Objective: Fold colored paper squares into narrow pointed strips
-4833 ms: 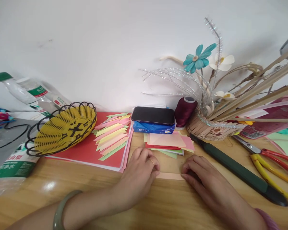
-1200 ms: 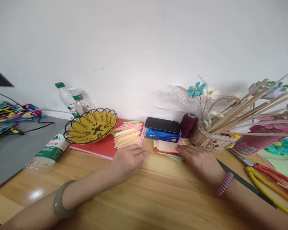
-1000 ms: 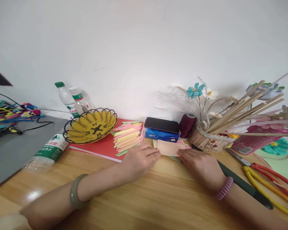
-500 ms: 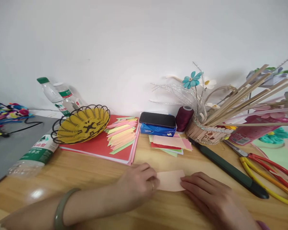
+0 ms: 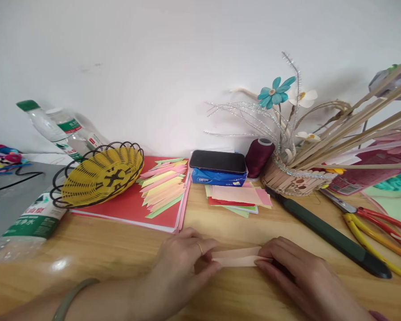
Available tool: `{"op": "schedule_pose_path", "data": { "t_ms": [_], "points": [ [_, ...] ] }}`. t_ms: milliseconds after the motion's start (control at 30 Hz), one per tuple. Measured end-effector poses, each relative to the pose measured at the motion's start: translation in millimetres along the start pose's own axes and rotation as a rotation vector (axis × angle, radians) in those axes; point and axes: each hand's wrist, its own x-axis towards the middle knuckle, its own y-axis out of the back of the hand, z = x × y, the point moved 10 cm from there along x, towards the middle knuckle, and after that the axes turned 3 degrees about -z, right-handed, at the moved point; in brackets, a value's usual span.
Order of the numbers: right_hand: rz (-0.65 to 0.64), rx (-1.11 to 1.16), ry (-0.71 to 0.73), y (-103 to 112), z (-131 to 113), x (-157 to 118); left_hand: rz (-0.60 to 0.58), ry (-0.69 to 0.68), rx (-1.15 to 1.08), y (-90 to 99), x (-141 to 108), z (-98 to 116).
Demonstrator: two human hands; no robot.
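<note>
On the blue pack (image 5: pixel 217 177): white lettering, too small to read.
Bottle label (image 5: pixel 33 218): green and white, red characters, partly behind the yellow basket (image 5: pixel 93 187).
Pink bag (image 5: pixel 364 179): a barcode.
Peach paper (image 5: pixel 239 258): creased lengthwise, between both hands, nearer than the paper stack (image 5: pixel 235 195).
Left hand (image 5: pixel 182 263): thumb and fingers pinching its left end.
Right hand (image 5: pixel 296 272): pinching its right end.
</note>
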Motion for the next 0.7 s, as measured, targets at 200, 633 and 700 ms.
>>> {"op": "schedule_pose_path", "data": {
  "t_ms": [200, 633, 700],
  "points": [
    [0.104, -0.050, -0.178, 2.7, 18.3, -1.1, 0.001, -0.013, 0.004, 0.4, -0.8, 2.8],
    [0.085, -0.027, -0.280, -1.9, 27.4, -0.4, -0.015, -0.040, 0.065, -5.1, 2.2, 3.6],
    [0.035, 0.016, -0.263, -3.7, 26.7, 1.5, -0.005, -0.048, 0.075, -5.0, 2.3, 4.3]
  ]
}}
